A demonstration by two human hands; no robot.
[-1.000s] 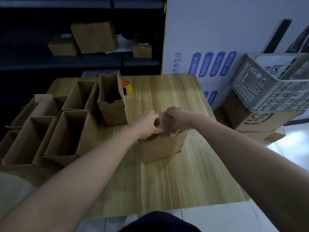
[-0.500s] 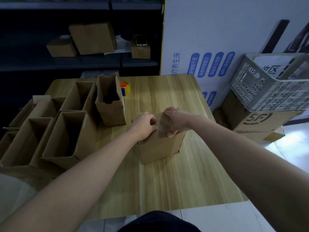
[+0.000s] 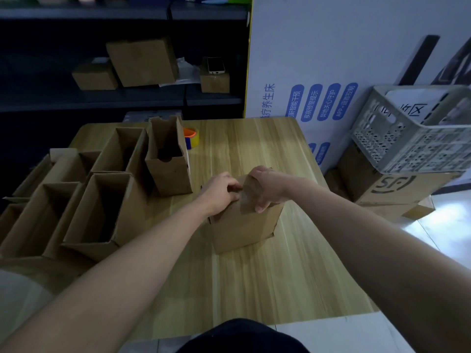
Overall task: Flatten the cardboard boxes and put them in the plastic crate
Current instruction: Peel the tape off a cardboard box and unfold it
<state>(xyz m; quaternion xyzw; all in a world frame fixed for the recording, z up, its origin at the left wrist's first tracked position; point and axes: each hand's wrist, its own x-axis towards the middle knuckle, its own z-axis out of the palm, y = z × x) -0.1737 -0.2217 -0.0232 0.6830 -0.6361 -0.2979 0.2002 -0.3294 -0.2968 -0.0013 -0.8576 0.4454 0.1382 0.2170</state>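
head view: small brown cardboard box (image 3: 244, 225) stood upright near the middle of the pale wood-grain table (image 3: 254, 289), not flattened. left hand (image 3: 220, 193) sat on the box top at its left side, fingers curled in and pinching the top edge. right hand (image 3: 262, 186) gripped a top flap from the right, fingers curled over it, thumb hidden. hands met over the box top; touching or just apart, couldn't tell.

left part of table: open brown cardboard boxes (image 3: 99, 212) lay side by side, openings toward the camera. tall open cardboard box (image 3: 169, 161) stood upright behind them, with a clear tape roll with an orange core (image 3: 190, 137) just beside it at the back.

light grey perforated plastic crate (image 3: 413, 138) was off the table to the right, tilted, resting on a big brown carton with a black logo (image 3: 397, 187), well apart from the gripped box.

dark shelf (image 3: 127, 98) behind the table carried closed brown boxes (image 3: 142, 62) and a white phone (image 3: 215, 64) on top of one.
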